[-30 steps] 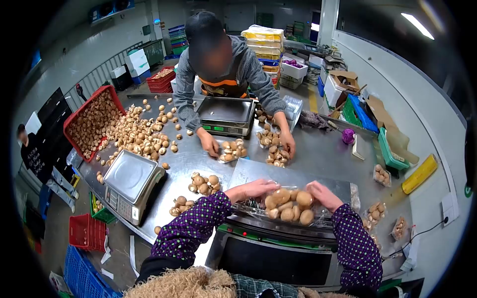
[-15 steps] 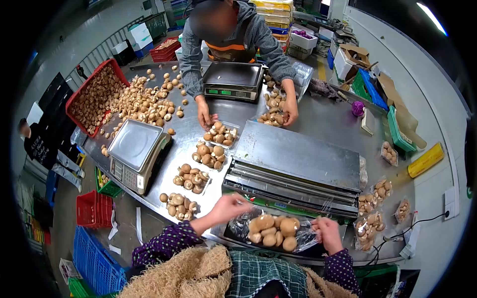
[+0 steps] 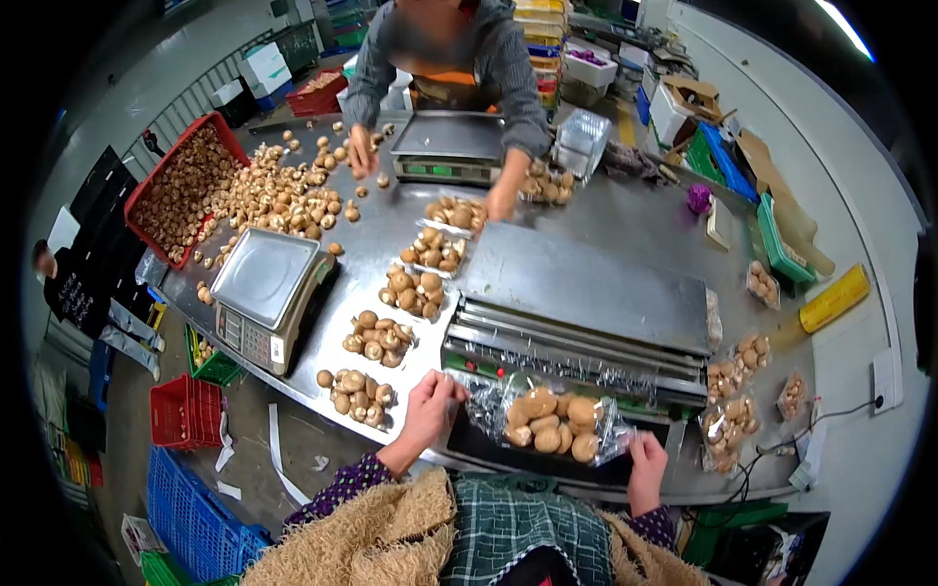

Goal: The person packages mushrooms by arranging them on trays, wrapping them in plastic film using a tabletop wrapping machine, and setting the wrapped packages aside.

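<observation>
A pack of brown mushrooms [image 3: 553, 424] lies in clear film in front of me, over the black plate at the front of the wrapping machine [image 3: 586, 283]. Film ends stretch out from both sides of the pack. Left of it, my left hand [image 3: 428, 414] is closed in a pinch at the film's left end. At the right end, the clear plastic film [image 3: 618, 436] is pinched between the thumb and fingers of my right hand [image 3: 646, 471]. Several mushroom trays [image 3: 378, 338] stand in a row to the left of the machine.
Opposite me a person's hand [image 3: 502, 195] is by the farthest tray, the other [image 3: 362, 152] over loose mushrooms. A scale [image 3: 268, 278] stands left, another scale [image 3: 447, 137] at the back. Wrapped packs [image 3: 728, 430] and a black cable [image 3: 750, 481] lie right. A red crate [image 3: 147, 210] spills mushrooms.
My left hand has moved left, away from the pack, and the pack has shifted slightly right and up. The person opposite has added a tray to the row and moved one hand to the loose mushrooms.
</observation>
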A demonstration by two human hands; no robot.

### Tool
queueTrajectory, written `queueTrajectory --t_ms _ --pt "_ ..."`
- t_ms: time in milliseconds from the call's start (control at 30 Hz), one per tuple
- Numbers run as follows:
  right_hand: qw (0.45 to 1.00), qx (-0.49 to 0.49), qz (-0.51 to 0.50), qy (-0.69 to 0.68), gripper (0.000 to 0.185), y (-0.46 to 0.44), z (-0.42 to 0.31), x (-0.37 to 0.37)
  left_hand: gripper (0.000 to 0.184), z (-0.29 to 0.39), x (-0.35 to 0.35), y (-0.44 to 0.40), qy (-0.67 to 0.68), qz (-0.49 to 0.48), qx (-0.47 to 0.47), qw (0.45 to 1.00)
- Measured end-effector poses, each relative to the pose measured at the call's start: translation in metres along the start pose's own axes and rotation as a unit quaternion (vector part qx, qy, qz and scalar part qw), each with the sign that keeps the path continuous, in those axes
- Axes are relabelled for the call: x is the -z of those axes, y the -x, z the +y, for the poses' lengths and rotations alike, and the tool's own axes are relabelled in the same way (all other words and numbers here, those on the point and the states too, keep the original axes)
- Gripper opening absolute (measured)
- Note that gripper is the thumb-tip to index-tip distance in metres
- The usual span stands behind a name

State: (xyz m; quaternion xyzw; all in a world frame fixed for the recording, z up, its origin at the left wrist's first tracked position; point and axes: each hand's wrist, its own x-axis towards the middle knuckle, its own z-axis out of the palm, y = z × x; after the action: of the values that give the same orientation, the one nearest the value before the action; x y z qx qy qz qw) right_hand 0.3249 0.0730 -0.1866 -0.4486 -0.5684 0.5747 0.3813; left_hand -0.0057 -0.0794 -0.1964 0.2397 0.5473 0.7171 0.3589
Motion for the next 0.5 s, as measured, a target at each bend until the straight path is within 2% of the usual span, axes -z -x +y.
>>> queueTrajectory --t_ms 67,100,133,167,200,233,300,333,467,500 --pt "0.995 0.062 0.028 0.068 0.019 0.0 -0.004 -0.014 0.022 0.006 -0.006 0.002 -0.174 0.089 0.012 0.981" --pt "0.995 0.073 0.037 0.059 0.02 0.0 -0.003 -0.016 0.02 -0.011 0.004 -0.001 -0.164 0.077 0.018 0.983" --pt "0.994 0.081 0.043 0.052 0.021 0.0 -0.003 -0.016 0.017 0.018 -0.01 0.005 -0.267 0.039 -0.053 0.961" --pt "0.992 0.081 0.06 0.073 0.023 0.001 -0.005 -0.017 0.014 -0.001 0.011 0.002 -0.305 -0.047 -0.068 0.949" --pt "0.989 0.083 0.074 0.094 0.024 0.004 -0.004 -0.016 0.012 -0.006 0.017 0.005 -0.249 -0.11 -0.074 0.959" --pt "0.994 0.044 0.084 0.053 0.025 0.007 0.006 -0.014 0.012 -0.003 0.01 0.016 -0.195 -0.028 0.038 0.98" --pt "0.995 0.014 0.1 0.008 0.026 0.006 0.017 -0.015 0.015 0.001 0.017 0.011 -0.112 0.018 0.011 0.993" --pt "0.994 0.0 0.103 0.019 0.026 0.007 0.016 -0.016 0.016 0.005 0.016 0.007 -0.106 0.031 -0.046 0.993" --pt "0.995 0.019 0.097 0.029 0.026 0.003 0.011 -0.021 0.016 0.016 -0.004 0.009 -0.174 0.084 -0.021 0.981" --pt "0.994 0.017 0.1 0.028 0.026 0.0 0.016 -0.023 0.015 0.009 -0.007 0.007 -0.278 0.0 -0.114 0.954"
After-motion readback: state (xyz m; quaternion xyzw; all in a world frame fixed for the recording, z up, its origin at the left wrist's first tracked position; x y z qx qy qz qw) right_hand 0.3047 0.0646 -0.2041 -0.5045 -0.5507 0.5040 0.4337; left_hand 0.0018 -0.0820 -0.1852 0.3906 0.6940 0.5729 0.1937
